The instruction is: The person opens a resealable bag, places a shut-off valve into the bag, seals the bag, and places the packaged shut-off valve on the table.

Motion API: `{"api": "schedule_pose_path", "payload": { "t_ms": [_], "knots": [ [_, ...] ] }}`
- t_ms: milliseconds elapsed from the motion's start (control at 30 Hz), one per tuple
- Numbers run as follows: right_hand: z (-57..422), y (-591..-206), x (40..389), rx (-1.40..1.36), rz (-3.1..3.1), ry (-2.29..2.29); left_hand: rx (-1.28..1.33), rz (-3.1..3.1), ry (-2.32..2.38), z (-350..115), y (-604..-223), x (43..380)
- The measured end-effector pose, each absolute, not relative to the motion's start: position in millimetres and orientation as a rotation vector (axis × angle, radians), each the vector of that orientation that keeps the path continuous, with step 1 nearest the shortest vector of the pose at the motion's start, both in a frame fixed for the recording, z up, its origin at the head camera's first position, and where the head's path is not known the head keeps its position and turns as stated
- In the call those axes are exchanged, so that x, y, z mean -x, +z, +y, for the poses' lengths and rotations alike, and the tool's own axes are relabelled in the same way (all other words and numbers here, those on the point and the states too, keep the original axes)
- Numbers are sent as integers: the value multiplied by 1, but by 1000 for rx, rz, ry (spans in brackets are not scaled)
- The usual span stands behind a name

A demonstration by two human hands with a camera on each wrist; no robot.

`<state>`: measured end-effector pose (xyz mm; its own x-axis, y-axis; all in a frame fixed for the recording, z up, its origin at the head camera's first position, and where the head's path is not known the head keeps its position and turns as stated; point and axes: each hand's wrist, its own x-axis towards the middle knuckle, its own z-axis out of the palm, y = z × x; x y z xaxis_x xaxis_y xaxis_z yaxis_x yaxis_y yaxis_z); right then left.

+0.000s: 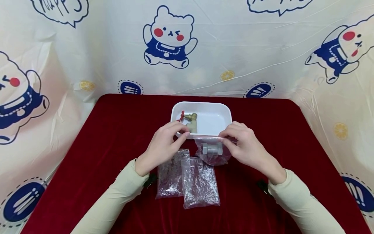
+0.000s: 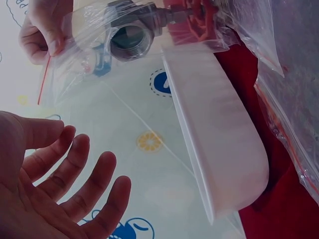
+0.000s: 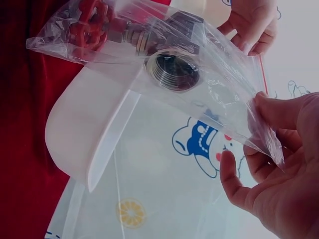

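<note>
My right hand [image 1: 245, 143] pinches the top edge of a clear zip bag [image 3: 224, 94] between thumb and fingers. Inside the bag is a grey metal valve [image 1: 212, 149] with a threaded opening and a red handwheel [image 3: 89, 25]. It hangs at the near side of a white tray [image 1: 214, 118], overlapping the tray in both wrist views. My left hand [image 1: 165, 141] is by the tray's near left corner, just left of the bag. In the left wrist view its loosely bent fingers [image 2: 102, 174] stand apart from the bag and hold nothing.
In the tray's left part lies a brass valve [image 1: 191, 116] with a red handle, joined to a beige pipe fitting [image 1: 192, 126]. Two flat clear bags [image 1: 201, 183] lie overlapping on the red cloth [image 1: 248, 201] between the forearms. A printed curtain [image 1: 222, 42] hangs behind the table.
</note>
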<state>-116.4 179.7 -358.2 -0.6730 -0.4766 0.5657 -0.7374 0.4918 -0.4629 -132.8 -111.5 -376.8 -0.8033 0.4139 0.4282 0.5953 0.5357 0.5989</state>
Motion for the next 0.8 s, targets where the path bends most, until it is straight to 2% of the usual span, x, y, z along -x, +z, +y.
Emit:
{"api": "schedule_pose_path", "payload": {
  "t_ms": [600, 800],
  "knots": [
    [196, -352, 109, -969, -2328, 998, 845, -2560, -1105, -110, -379, 132],
    [196, -352, 108, -966, -2341, 1006, 970, -2639, -1047, -102, -387, 132]
  ]
}}
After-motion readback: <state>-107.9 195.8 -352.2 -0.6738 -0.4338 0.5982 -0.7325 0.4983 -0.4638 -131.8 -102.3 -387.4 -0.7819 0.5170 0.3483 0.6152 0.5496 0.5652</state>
